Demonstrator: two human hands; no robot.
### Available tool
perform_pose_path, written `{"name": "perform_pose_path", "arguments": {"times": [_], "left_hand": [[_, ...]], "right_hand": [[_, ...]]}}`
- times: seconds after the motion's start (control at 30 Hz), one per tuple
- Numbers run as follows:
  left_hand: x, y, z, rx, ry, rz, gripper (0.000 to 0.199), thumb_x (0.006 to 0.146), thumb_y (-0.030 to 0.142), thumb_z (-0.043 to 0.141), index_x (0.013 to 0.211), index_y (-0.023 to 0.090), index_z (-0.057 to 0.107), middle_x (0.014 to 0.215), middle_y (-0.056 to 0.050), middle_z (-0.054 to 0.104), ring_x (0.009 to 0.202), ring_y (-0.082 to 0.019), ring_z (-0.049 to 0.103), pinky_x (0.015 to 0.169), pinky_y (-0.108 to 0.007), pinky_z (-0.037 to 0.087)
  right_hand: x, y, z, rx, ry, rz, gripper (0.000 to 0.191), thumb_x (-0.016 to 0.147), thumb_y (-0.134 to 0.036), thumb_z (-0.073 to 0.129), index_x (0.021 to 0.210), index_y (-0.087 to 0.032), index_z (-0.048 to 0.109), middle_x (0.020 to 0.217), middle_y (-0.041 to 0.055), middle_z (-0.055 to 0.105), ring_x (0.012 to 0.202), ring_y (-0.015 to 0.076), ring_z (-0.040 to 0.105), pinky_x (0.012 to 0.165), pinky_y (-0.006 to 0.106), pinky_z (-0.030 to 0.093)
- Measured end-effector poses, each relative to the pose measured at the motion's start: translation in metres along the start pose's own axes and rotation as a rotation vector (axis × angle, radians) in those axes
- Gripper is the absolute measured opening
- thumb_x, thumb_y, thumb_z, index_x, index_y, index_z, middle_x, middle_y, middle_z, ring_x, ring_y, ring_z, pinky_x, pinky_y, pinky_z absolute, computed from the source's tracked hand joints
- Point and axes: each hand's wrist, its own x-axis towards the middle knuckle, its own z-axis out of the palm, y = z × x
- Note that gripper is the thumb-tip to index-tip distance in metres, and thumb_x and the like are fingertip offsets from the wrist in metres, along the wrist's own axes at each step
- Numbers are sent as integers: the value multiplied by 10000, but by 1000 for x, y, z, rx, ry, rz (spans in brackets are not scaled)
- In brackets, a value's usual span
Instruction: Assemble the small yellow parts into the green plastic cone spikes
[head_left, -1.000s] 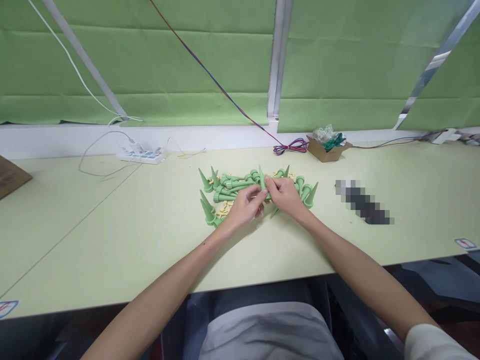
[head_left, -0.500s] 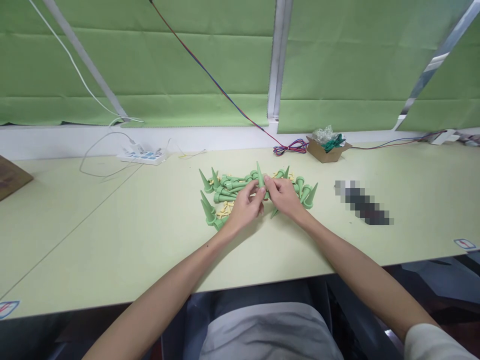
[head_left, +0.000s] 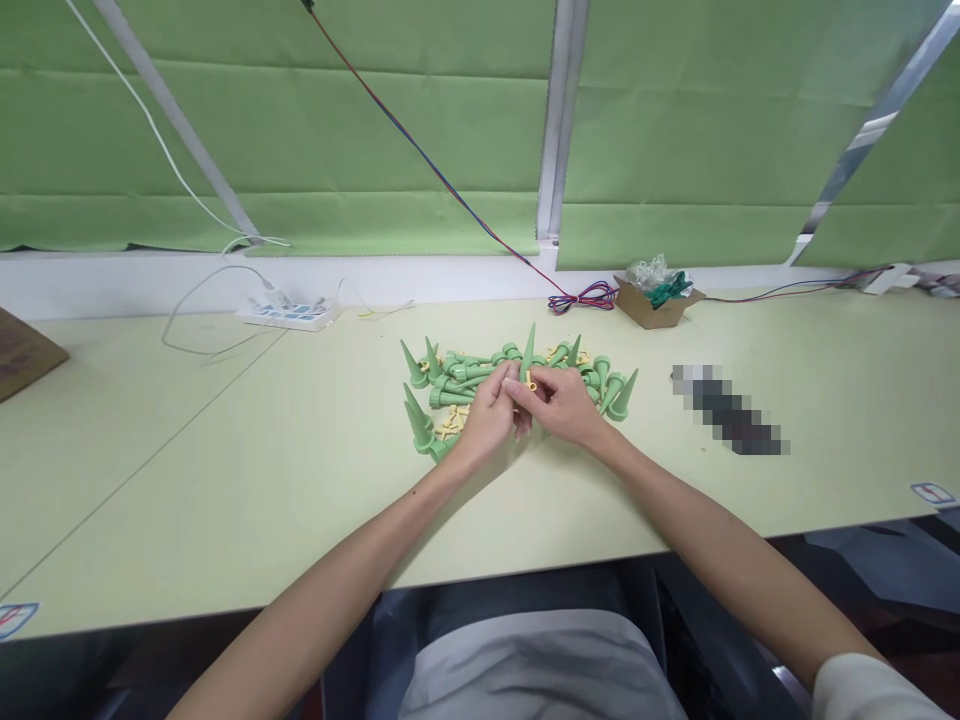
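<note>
Both hands meet over a spread of green cones and small yellow pieces. A green cone [head_left: 529,350] points upward between them, with a small yellow piece [head_left: 531,381] at its lower end. My left hand [head_left: 493,408] is closed round the cone's base from the left. From the right, my right hand [head_left: 561,402] pinches at the yellow piece, thumb reaching across to the left fingers. More green cones [head_left: 450,397] lie or stand around the hands, and loose yellow pieces [head_left: 452,420] lie among them at the left. The cone's base is hidden by the fingers.
A small cardboard box [head_left: 654,310] with clear plastic and green material stands at the back, beside a coiled red and blue cable [head_left: 583,298]. A power strip [head_left: 289,316] lies back left. A blurred dark object [head_left: 731,412] lies at the right, a brown board [head_left: 26,353] far left.
The held cone has shifted slightly right and leans a little right. A yellow piece now shows at its lower end, and the right thumb has moved across toward the left fingers.
</note>
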Motion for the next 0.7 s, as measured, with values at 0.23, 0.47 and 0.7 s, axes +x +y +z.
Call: {"name": "perform_pose_path", "arguments": {"times": [0.23,0.47,0.7], "left_hand": [[0,-2,0,-12,6,16,366,927,545,468,779,211,443,602,30,433,462,-91,480,408,-234,388],[1,0,-3,10,-17,41,389,914,570,474,776,207,458,616,14,485,449,-91,481,403,-237,380],[2,3,-5,22,-47,51,368,911,558,490,811,204,481,658,10,525,462,-92,501,409,-232,399]], "right_hand": [[0,0,2,-10,18,-3,543,879,-534,580,570,-208,275,470,-64,287,432,75,333,465,245,249],[-1,-3,0,10,-4,-62,461,928,-473,529,598,-213,339,469,-51,387,433,87,391,466,246,271],[-2,-1,2,-47,12,-124,436,975,-444,451,608,-212,403,467,-28,494,425,93,435,472,246,318]]}}
